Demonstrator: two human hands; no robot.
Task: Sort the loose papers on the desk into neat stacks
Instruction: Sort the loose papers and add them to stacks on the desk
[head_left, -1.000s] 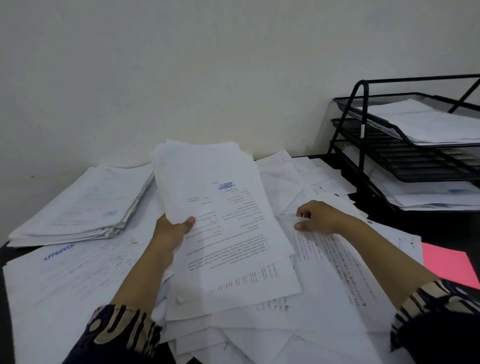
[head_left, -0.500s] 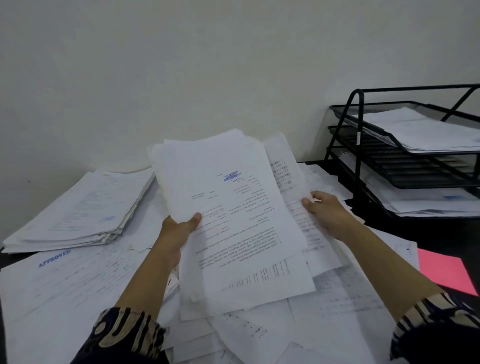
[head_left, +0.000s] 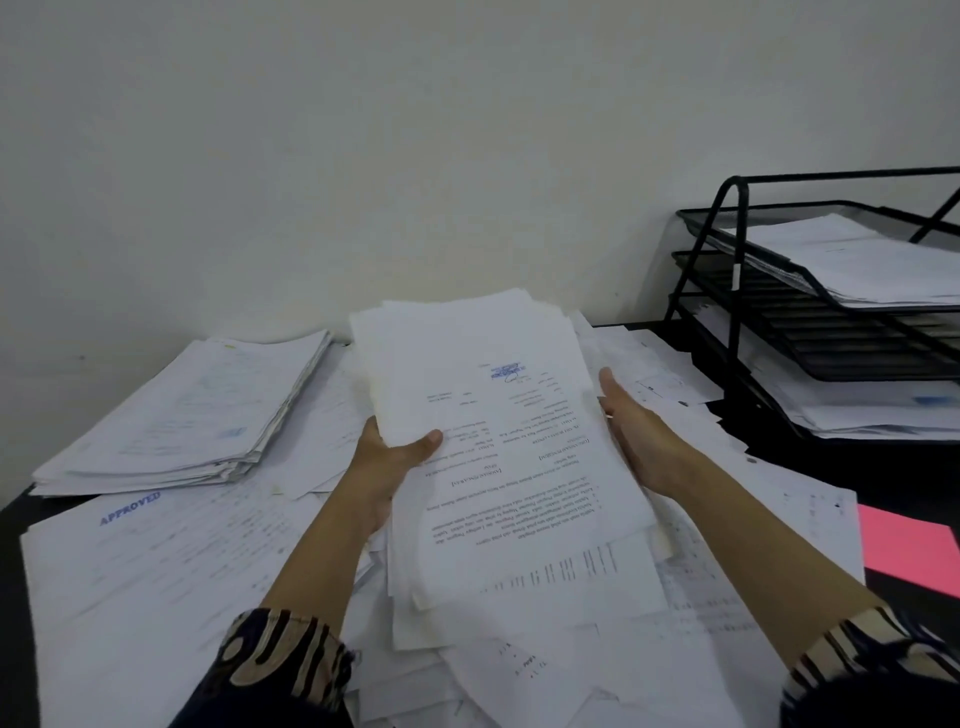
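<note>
White sheaf (head_left: 498, 447): a bundle of printed pages was held up off the desk between both hands, its top page carrying upside-down text and a small blue stamp near the far end
Left hand (head_left: 387, 467): it gripped the sheaf's left edge, thumb curled over the top page and pressing down, the other fingers hidden beneath the paper
Right hand (head_left: 631, 434): it lay flat against the sheaf's right edge, fingers straight and pressed together, palm turned inward to the pages; a ring showed on one finger
Loose papers (head_left: 727, 597): many white sheets lay scattered and overlapping across the dark desk (head_left: 857, 462) beneath and around the forearms, at mixed angles
Stamped sheet (head_left: 156, 561): a large page to the left bore the blue word APPROVED near its far corner
Neat stack (head_left: 187, 415): a thick pile of pages sat at the far left of the desk, near the wall, its edges roughly squared
Pink sheet (head_left: 906, 553): it lay at the right edge of the desk, partly tucked under a white page
Wire tray (head_left: 737, 291): a black tiered rack stood at the far right, with paper lying in its upper and lower tiers
Sleeves (head_left: 291, 660): dark patterned cuffs covered both forearms near the bottom of the view
Wall (head_left: 415, 156): plain and pale behind the desk
</note>
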